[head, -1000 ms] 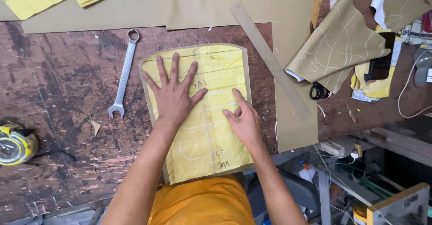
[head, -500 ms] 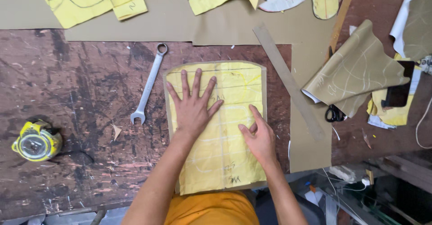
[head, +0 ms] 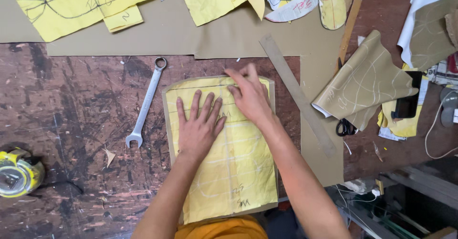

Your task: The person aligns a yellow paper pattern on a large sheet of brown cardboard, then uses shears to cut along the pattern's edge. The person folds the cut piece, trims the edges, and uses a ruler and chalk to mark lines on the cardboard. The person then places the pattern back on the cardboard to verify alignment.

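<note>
1. One big worn wooden workbench (head: 71, 124), dark and scratched all over, takes up most of what you can see.
2. One large tan sheet (head: 229, 36) runs across the back of the bench and hangs down the right side in an L shape.
3. One yellow paper pattern (head: 238, 172) sits right in front of the person, on top of a tan piece cut to nearly the same outline. It has pencil lines and some scribbles on it.
4. Two hands on that pattern. The left hand (head: 198, 127) lies flat, palm down, fingers spread wide, gripping nothing, just pressing the paper. The right hand (head: 248, 95) is just beside it near the top edge, fingers loosely bent and resting on the paper; I can't tell if they're pinching the edge or only touching it.
5. At least four more yellow pieces (head: 81, 2) are strewn along the back, some of them drawn on.
6. One curled tan cut-out (head: 367, 81) with chalk lines lies to the right.
7. One long flat ruler (head: 298, 95) lies diagonally, just right of the pattern.
8. One wrench (head: 147, 103) sits left of the pattern, apart from it.
9. One yellow tape measure (head: 18, 172) at the far left edge.
10. One pair of scissors (head: 344, 127), black handles, mostly tucked under the cut-out.
</note>
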